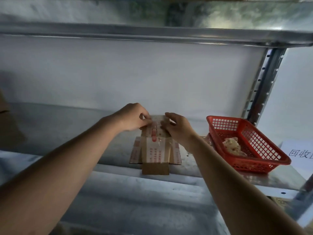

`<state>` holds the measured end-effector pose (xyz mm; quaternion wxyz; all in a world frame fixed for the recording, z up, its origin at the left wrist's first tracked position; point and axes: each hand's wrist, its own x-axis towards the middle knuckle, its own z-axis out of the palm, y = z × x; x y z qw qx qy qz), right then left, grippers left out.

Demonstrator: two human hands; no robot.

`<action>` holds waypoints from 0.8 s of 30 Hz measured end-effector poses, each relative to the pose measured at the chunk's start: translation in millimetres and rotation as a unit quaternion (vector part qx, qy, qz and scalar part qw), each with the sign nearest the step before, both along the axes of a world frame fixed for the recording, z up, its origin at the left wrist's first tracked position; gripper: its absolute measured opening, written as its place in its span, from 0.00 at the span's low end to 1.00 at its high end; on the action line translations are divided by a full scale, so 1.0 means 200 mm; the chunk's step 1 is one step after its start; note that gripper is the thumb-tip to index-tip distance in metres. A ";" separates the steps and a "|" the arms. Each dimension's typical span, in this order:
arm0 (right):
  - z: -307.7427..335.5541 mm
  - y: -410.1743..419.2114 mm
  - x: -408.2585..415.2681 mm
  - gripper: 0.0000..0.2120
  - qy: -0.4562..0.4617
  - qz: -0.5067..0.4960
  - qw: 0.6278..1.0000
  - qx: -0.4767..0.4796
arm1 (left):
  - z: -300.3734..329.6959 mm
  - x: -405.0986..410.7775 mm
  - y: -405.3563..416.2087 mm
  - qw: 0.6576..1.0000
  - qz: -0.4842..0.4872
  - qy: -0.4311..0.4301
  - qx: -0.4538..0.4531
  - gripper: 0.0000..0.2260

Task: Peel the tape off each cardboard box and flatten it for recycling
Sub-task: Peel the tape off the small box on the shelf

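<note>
Metal shelf (76,126) with cardboard box (155,152), red basket (264,160), paper sign (299,153).

My left hand (133,117) and right hand (179,127) were bare: no gloves, rings or watch showed. Both forearms were uncovered along their whole visible length, and no sleeve edge appeared. My nails looked short; finer detail was blurred.

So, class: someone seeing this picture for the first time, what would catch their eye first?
Probably the red basket at the right of the metal shelf, holding a crumpled wad of tape. Then, mid-shelf, the left hand and right hand picking at printed tape on a flattened cardboard box.
</note>
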<state>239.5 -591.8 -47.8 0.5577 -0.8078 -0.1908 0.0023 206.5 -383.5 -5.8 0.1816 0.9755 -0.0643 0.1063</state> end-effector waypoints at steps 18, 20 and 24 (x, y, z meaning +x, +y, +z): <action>0.01 -0.01 -0.01 0.09 0.004 -0.056 0.998 0.038 | -0.18 0.30 0.22 0.988 -0.122 0.062 -0.068 0.19; 0.02 -0.06 -0.05 0.09 0.056 -0.023 0.997 0.055 | -0.17 0.30 0.22 0.989 -0.131 0.052 -0.050 0.19; 0.05 -0.12 -0.11 0.18 0.143 -0.024 0.989 0.017 | -0.13 0.30 0.17 0.986 -0.155 0.046 -0.027 0.20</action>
